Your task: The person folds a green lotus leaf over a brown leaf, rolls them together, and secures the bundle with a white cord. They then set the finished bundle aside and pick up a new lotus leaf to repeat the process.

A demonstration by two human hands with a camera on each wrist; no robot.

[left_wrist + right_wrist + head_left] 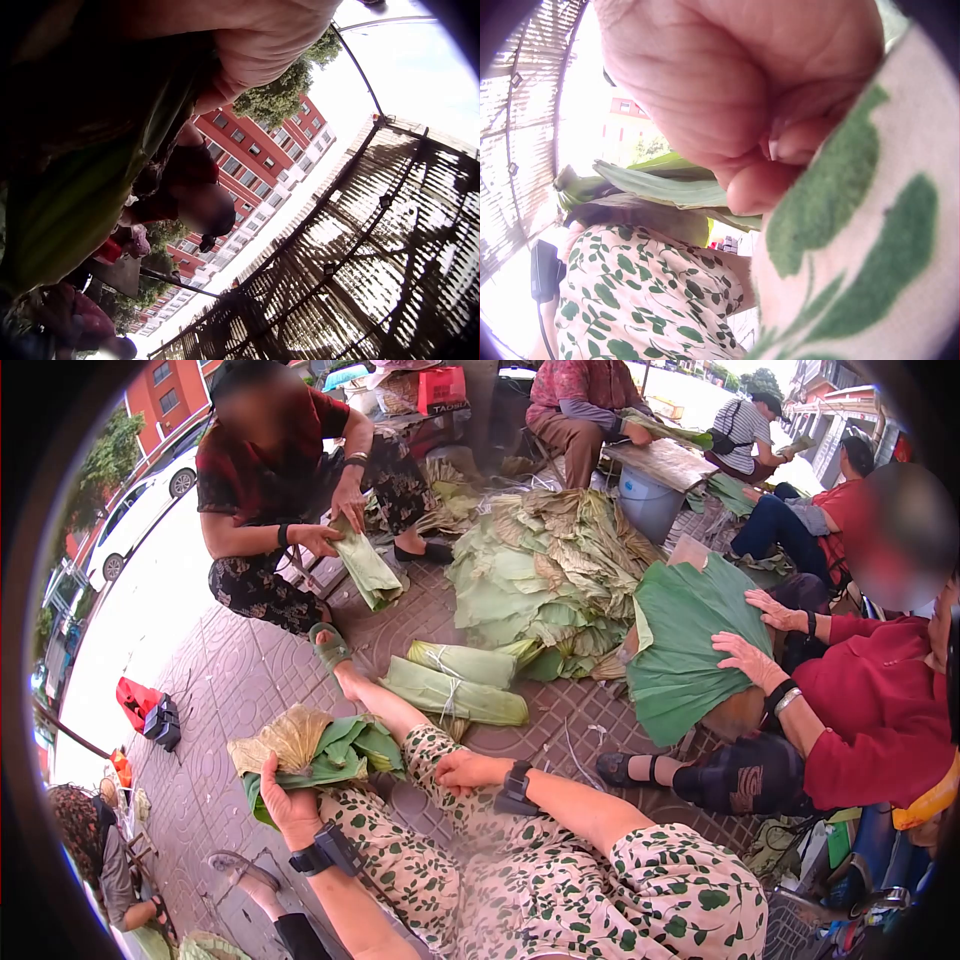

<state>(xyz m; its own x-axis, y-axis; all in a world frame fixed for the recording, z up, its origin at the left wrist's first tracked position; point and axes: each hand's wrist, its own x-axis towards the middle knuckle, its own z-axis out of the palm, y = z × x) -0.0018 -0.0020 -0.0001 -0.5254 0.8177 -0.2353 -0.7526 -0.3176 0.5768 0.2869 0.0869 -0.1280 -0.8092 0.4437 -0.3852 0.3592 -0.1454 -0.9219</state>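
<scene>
My left hand (290,808) grips the near edge of a folded stack of lotus leaves (345,752), dry brown on one part and green on the rest, lying over my left thigh. Close up in the left wrist view, the green leaf (75,217) fills the shaded side beside my palm (262,45). My right hand (472,770) rests on my other leg with its fingers curled. The right wrist view shows those fingers (761,187) folded in against the patterned trousers (855,247), with nothing visible in them. Beyond my knees lie tied leaf bundles (455,695).
A large heap of lotus leaves (545,575) covers the paving ahead. At left a person holds a folded leaf roll (368,570). To the right another person spreads a wide green leaf (690,645). A blue bucket (645,505) stands behind the heap.
</scene>
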